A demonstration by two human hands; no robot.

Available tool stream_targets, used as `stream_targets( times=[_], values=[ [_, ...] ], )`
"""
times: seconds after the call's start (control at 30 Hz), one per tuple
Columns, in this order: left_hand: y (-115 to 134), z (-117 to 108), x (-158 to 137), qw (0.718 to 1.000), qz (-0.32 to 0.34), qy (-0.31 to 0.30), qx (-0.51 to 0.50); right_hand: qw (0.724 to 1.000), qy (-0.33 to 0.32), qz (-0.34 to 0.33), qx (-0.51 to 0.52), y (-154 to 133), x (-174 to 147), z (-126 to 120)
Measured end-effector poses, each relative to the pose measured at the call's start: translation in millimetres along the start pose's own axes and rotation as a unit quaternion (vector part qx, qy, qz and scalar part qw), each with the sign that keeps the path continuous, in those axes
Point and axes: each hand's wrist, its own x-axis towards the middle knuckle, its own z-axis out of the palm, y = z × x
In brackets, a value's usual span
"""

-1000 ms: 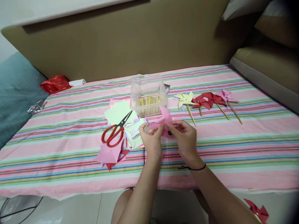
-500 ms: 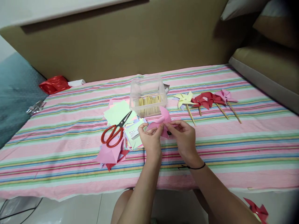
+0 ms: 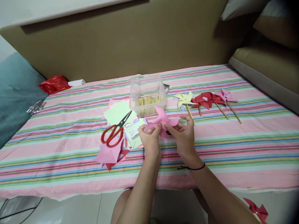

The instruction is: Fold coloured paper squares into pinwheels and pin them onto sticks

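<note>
A pink paper pinwheel (image 3: 162, 116) with folded blades is held between both hands, just in front of the clear plastic box. My left hand (image 3: 150, 137) is closed, its thumb pressed near the pinwheel's centre. Closed on the pinwheel from the other side is my right hand (image 3: 184, 137), thumb also near the middle. A small dark thing (image 3: 168, 133) shows by the right thumb; its kind is unclear. Left of my hands lie paper sheets (image 3: 134, 130) and black scissors with red handles (image 3: 115, 132). No stick shows on the held pinwheel.
The clear box (image 3: 148, 109) holds many short wooden sticks. Several finished pinwheels on sticks, one of them yellow (image 3: 185, 99), lie to the right. Pink and red paper pieces (image 3: 109, 154) sit near the left front. A red bag (image 3: 54, 84) rests at the far left.
The pink pinwheel has turned so its blades spread more openly toward me, with one now reaching over the right fingers. Both hands have shifted slightly and still grip it.
</note>
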Motion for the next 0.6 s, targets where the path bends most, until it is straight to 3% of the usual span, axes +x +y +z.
stream_targets(
  times=[0.43, 0.6],
  values=[
    [-0.4, -0.3, -3.5, 1.0, -0.014, -0.001, 0.015, 0.997, 0.0, 0.062, -0.038, -2.4, 2.8, -5.0],
    [1.6, -1.6, -0.7, 0.998, -0.012, -0.044, 0.037, 0.997, 0.011, 0.067, -0.029, -5.0, 5.5, -7.1]
  ],
)
